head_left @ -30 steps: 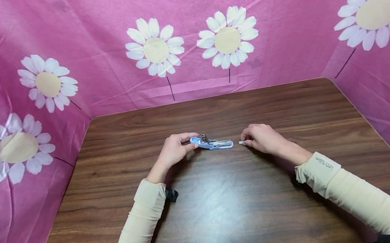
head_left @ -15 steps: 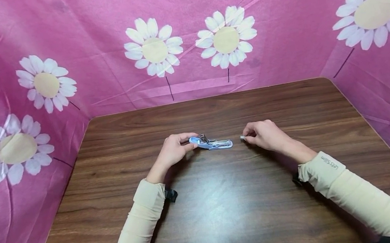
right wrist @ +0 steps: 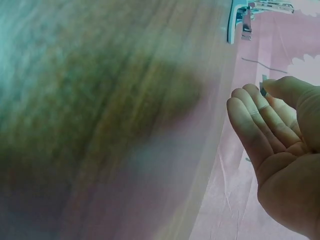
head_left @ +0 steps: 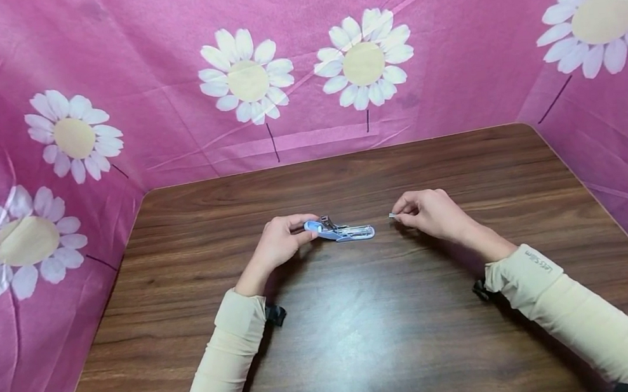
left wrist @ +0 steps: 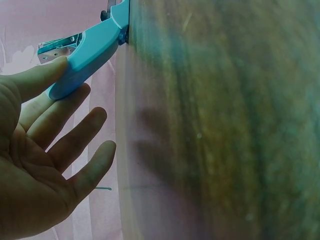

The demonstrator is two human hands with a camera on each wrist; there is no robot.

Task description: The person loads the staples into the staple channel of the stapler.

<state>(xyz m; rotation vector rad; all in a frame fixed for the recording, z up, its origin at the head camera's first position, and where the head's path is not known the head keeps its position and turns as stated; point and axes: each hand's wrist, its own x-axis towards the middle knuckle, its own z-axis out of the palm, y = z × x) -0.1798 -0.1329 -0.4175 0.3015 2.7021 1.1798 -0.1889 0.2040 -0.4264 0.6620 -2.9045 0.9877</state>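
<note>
From the head view, my left hand sits at the rear end of the light blue stapler, which lies opened out on the wooden table about midway between my hands; my thumb and forefinger pinch its raised blue top arm, the other fingers loosely curled. My right hand hovers just beside the stapler's front end, not touching it, thumb and forefinger closed on a small strip of staples. I judge the strip is the weak point: it is tiny, my hold on it is only at the fingertips, and a slight twist could snap it or drop it onto the dark wood. In the left wrist view, my fingers look spread and fairly straight, with only the thumb and the topmost finger against the blue arm, so that hold seems light; if it slips, I think the sprung arm could snap down while my other fingertips are near. In the right wrist view, my fingers lie together, gently bent, thumb tip meeting the forefinger; the strip shows only as a small dark sliver there, and the stapler's metal end lies apart, up by the frame's edge. The pink flowered cloth surrounds the table.
</note>
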